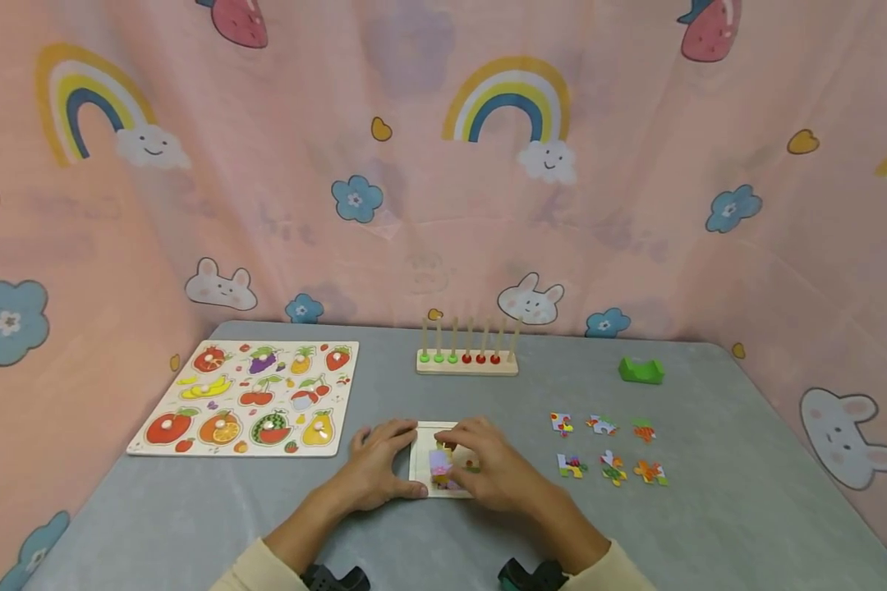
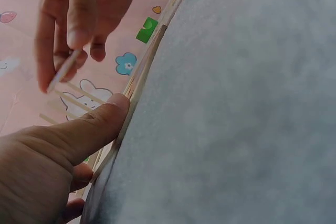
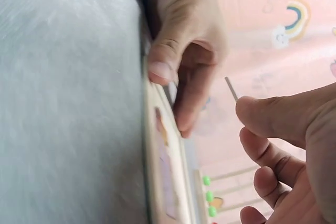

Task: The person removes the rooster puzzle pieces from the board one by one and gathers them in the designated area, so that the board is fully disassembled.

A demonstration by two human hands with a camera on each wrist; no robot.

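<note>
A small pale puzzle board (image 1: pixel 418 460) with a raised rim lies on the table before me. My left hand (image 1: pixel 375 469) holds it by the left side, the thumb at the near corner and the fingers at the far one. Over the board, my right hand (image 1: pixel 504 469) pinches a thin, flat puzzle piece (image 1: pixel 439 465) between thumb and fingers. Seen edge-on in the left wrist view, the piece (image 2: pixel 64 72) is raised off the board. Part of a printed picture shows inside the rim in the right wrist view; the right hand covers much of it in the head view.
Several loose jigsaw pieces (image 1: pixel 613 466) lie in two rows to the right. A fruit peg puzzle (image 1: pixel 144 448) is at the left. Behind the board stands a wooden peg rack (image 1: pixel 466 368) with green and red beads, and a green block (image 1: pixel 641 372) sits at the back right.
</note>
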